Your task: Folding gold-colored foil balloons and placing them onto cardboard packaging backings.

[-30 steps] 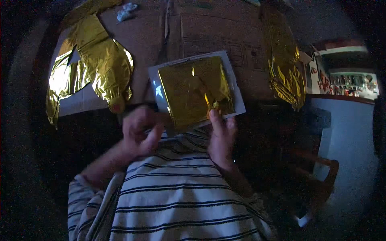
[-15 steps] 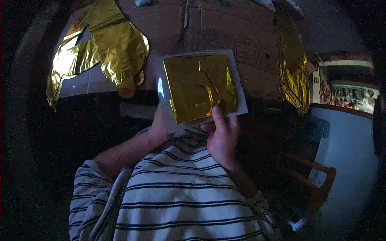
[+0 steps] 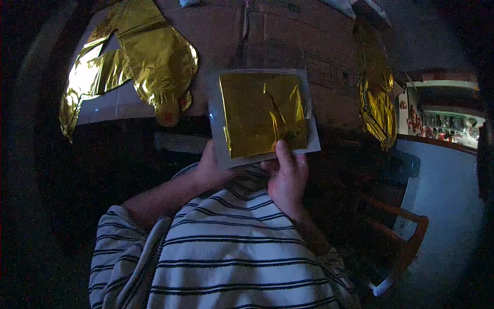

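Observation:
Between my hands is a flat square packet, a folded gold foil balloon in a clear sleeve with a pale border. My right hand grips its lower edge, the thumb lying on the front and the other fingers behind. At the lower left corner my left hand holds the packet from the side and back; most of its fingers are hidden behind it. Past the packet, a flattened, uninflated gold foil balloon lies at the far left, partly hanging over the cardboard's near edge.
Brown cardboard covers the surface in front of me. Another crumpled gold foil piece hangs over its right side. A wooden chair stands at the lower right beside a pale wall. Lit shelves show farther right. The room is dim.
The packet has moved slightly right and straightened a little, along with both hands. Both hands keep their hold on it.

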Demonstrator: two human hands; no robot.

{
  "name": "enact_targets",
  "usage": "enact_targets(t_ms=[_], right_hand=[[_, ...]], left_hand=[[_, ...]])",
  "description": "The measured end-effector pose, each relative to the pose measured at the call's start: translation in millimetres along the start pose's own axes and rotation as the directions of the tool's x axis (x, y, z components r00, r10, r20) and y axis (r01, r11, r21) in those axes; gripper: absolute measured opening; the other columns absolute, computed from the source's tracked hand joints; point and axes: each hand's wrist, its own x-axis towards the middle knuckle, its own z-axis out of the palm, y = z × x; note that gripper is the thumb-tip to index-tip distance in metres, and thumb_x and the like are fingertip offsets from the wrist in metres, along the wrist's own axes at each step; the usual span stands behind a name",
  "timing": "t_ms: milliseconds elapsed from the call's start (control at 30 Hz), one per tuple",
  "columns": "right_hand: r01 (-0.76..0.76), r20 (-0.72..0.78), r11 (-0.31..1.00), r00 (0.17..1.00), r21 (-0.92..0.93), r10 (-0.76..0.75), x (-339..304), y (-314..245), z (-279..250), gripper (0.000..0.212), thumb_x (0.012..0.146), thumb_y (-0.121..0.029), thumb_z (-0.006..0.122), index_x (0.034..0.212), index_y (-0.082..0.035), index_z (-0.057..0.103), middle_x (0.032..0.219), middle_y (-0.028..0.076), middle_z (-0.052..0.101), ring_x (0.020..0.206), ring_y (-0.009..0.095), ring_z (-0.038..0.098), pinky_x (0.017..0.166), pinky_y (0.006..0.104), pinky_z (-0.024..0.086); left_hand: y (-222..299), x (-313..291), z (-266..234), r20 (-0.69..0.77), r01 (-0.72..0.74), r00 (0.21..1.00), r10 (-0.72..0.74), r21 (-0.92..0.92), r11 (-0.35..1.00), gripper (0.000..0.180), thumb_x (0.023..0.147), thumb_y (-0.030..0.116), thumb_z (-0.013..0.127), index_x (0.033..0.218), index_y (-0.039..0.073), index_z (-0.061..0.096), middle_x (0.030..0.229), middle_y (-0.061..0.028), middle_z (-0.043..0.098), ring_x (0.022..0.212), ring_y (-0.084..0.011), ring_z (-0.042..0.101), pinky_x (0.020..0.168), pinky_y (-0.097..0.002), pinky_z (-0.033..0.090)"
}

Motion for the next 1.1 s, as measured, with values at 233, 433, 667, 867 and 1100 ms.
enact_targets(t_ms=[233,433,667,867,1100], right_hand=[[-0.110,0.024,0.994,0.994,-0.024,0.111,-0.3,0.7,1.8,0.028,0.089,-0.028,0.060,0.102,-0.003,0.056,0.087,0.004,0.060,0.072,0.013,0.060,0.057,0.0264,0.051],[0.006,0.080,0.983,0.997,-0.181,0.008,5.1,8.3,-1.8,0.028,0.089,-0.030,0.060,0.102,-0.005,0.057,0.086,0.004,0.060,0.070,0.013,0.059,0.057,0.0251,0.049],[-0.203,0.111,0.968,0.976,0.147,0.188,-5.1,-8.7,10.3,0.030,0.091,-0.027,0.056,0.108,-0.003,0.053,0.090,0.009,0.061,0.071,0.016,0.062,0.061,0.0302,0.054],[-0.245,0.218,0.946,0.956,0.214,0.199,-9.2,-12.5,6.2,0.023,0.092,-0.019,0.053,0.108,-0.003,0.053,0.091,0.012,0.064,0.071,0.020,0.066,0.065,0.0328,0.056],[-0.257,0.172,0.956,0.958,0.145,0.231,1.3,-18.5,10.8,0.016,0.091,-0.018,0.055,0.099,-0.004,0.057,0.079,0.009,0.066,0.066,0.020,0.066,0.062,0.0338,0.056]], left_hand=[[-44.0,2.2,-1.8,0.235,-0.210,0.962,0.140,0.306,0.929,0.040,0.082,0.006,0.064,0.120,0.005,0.053,0.116,-0.0109,0.057,0.106,-0.0204,0.055,0.089,-0.0327,0.046],[-37.7,-1.0,-3.3,0.223,-0.117,0.973,0.062,0.244,0.963,0.036,0.083,0.004,0.060,0.118,0.004,0.053,0.113,-0.0106,0.058,0.103,-0.0198,0.056,0.087,-0.0322,0.047],[-16.7,-0.2,-0.2,0.124,0.041,0.990,-0.059,0.146,0.988,0.031,0.085,0.003,0.057,0.116,0.004,0.053,0.111,-0.0103,0.058,0.099,-0.0192,0.056,0.084,-0.0316,0.047],[-1.5,4.4,1.9,0.074,0.149,0.985,-0.153,0.060,0.987,0.028,0.087,0.001,0.053,0.115,0.003,0.053,0.108,-0.0100,0.059,0.096,-0.0187,0.057,0.082,-0.0311,0.048],[26.2,11.5,3.0,0.063,0.372,0.927,-0.370,-0.036,0.927,0.025,0.088,-0.001,0.050,0.113,0.002,0.054,0.106,-0.0097,0.059,0.092,-0.0180,0.057,0.080,-0.0305,0.049]])
